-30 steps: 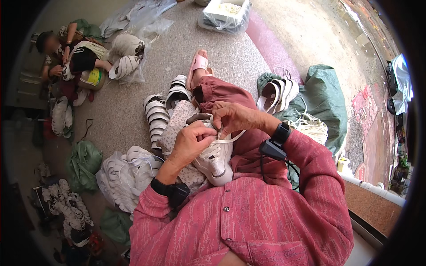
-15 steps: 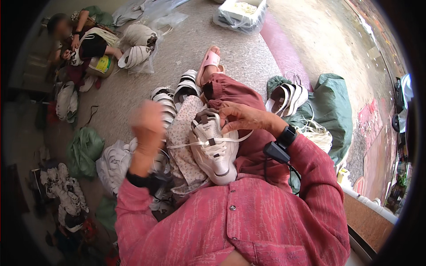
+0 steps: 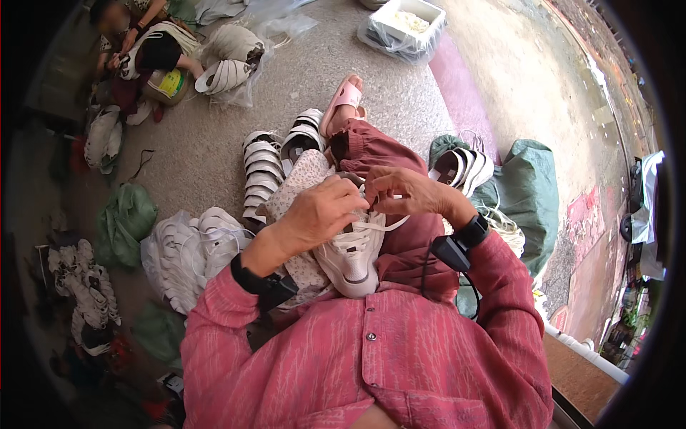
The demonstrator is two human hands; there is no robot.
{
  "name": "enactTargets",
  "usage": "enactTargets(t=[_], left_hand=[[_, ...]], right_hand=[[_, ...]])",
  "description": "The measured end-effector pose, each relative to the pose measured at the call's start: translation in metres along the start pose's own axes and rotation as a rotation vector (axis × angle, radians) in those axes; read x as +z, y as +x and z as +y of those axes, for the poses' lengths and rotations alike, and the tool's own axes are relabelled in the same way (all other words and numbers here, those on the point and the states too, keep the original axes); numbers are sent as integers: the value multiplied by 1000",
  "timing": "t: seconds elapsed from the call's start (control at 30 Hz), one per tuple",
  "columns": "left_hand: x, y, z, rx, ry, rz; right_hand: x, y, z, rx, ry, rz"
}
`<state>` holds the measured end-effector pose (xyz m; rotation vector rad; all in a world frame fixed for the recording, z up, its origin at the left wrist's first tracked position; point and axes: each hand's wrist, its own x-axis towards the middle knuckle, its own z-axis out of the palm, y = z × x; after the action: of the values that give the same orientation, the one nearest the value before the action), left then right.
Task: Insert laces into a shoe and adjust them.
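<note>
A white sneaker (image 3: 349,263) rests on my lap with its toe toward my body. Its flat white shoelace (image 3: 386,226) loops out to the right across the front. My left hand (image 3: 319,213) is closed over the upper eyelets, its fingertips pinching the lace. Opposite it, my right hand (image 3: 409,191) bends over the shoe's collar with thumb and fingers drawn together; what they grip is hidden. The two sets of fingertips almost meet and cover most of the tongue. Beneath the shoe, a floral cloth (image 3: 300,182) drapes over my leg.
Stacked white shoe uppers (image 3: 263,175) stand ahead on the left, beside bagged ones (image 3: 182,250). A green sack (image 3: 529,193) lies right, with more uppers (image 3: 464,168) on it. A white tub (image 3: 407,21) sits far ahead. Another person (image 3: 146,43) works at far left.
My left hand has come down and right from beside the shoe onto its eyelets. My right hand stays at the collar, its fingers more curled. The lace end stretching left is no longer visible.
</note>
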<state>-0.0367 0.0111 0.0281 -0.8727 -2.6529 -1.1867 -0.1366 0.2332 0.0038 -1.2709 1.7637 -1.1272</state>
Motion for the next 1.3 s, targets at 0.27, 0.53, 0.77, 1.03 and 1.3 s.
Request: enactTargets(t=[0.27, 0.53, 0.77, 1.03, 1.3], left_hand=[[3, 7, -8, 37, 278, -42], [-106, -7, -45, -384, 888, 538], [-34, -16, -21, -251, 105, 286], [11, -8, -10, -33, 87, 89], [20, -16, -20, -83, -50, 46]], right_hand=[[2, 3, 3, 71, 91, 17], [6, 2, 15, -21, 19, 50], [28, -18, -4, 146, 324, 415], [55, -21, -27, -38, -645, 269], [63, -27, -29, 292, 284, 494]])
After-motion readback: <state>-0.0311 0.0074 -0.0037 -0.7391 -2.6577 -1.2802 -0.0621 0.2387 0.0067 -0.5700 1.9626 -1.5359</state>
